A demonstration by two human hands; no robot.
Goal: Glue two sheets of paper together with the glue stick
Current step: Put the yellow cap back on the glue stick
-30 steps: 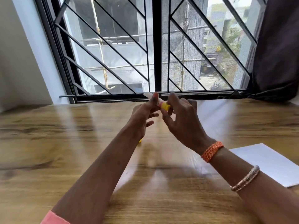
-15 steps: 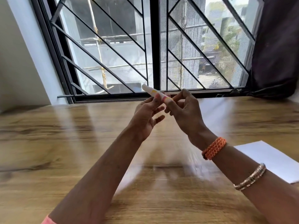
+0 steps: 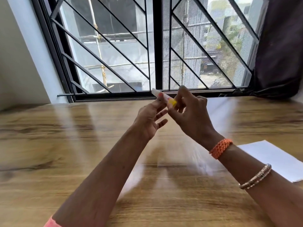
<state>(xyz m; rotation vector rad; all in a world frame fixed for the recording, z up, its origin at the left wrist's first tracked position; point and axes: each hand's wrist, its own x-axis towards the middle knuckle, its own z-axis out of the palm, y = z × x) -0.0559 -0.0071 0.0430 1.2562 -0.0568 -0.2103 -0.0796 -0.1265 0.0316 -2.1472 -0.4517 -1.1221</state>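
A thin white glue stick (image 3: 161,96) with a yellow end is held in the air above the wooden table (image 3: 49,153), tilted up to the left. My left hand (image 3: 150,118) pinches its white body between thumb and forefinger, other fingers spread. My right hand (image 3: 190,114) grips the yellow end with its fingertips. White paper (image 3: 277,158) lies flat on the table at the right, partly under my right forearm. Whether it is one sheet or two I cannot tell.
A barred window (image 3: 155,46) runs along the table's far edge. A dark curtain (image 3: 282,46) hangs at the back right. A white wall (image 3: 16,54) stands to the left.
Both hands kept hold of the glue stick at about the same spot. The right fingers shifted on the yellow end, as if turning it. The camera view moved slightly.
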